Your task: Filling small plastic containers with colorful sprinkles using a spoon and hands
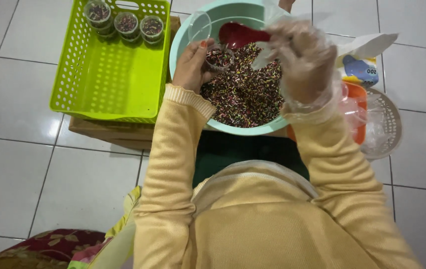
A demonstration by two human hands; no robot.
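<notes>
Hands: left (191,65) gripping small cup (219,58), gloved right (302,57) gripping red scoop (238,34) over sprinkle bowl (180,42)

Both arms in ribbed pale-yellow knit sleeves reach forward, elbows bent, wrists close together out front. The bare left hand (193,65) is curled in a loose grip with the thumb on top, red nail polish showing. The right hand (302,60), wearing a baggy clear plastic glove bunched at the wrist, is bent downward, fingers pinched together in a closed grasp.
</notes>
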